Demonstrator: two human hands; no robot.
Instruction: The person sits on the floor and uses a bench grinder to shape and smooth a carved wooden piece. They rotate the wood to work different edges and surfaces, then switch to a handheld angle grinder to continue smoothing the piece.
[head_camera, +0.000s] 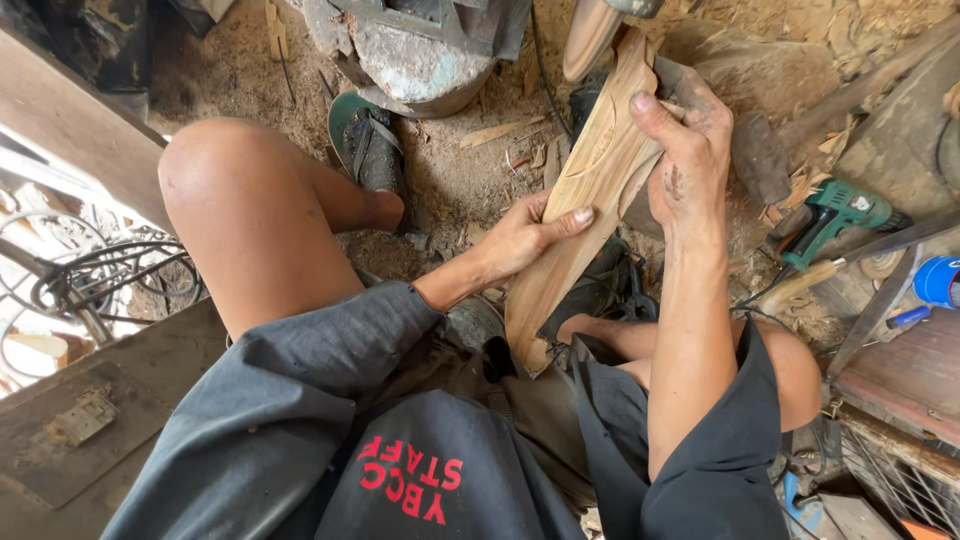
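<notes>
on the far left, coils of dark cable (110, 280) are lying beside a wooden bench (70, 130). a sandal (372, 150) is resting on the sawdust-covered floor (460, 190). the person is sitting with knees apart, and a long curved wooden piece (585, 200) is standing tilted between the legs, its lower end near the lap and its upper end leaning away. the left hand (520, 238) is pressing against its left edge, fingers curled loosely around it, thumb lying flat on the face. the right hand (688, 160) is gripping higher up, fingers wrapped over the right edge. the piece is already looking shaped and carved with a shallow outline, yet the surface is seeming rough, so smoothing is probably remaining. a green power drill (832, 215) is lying to the right.
</notes>
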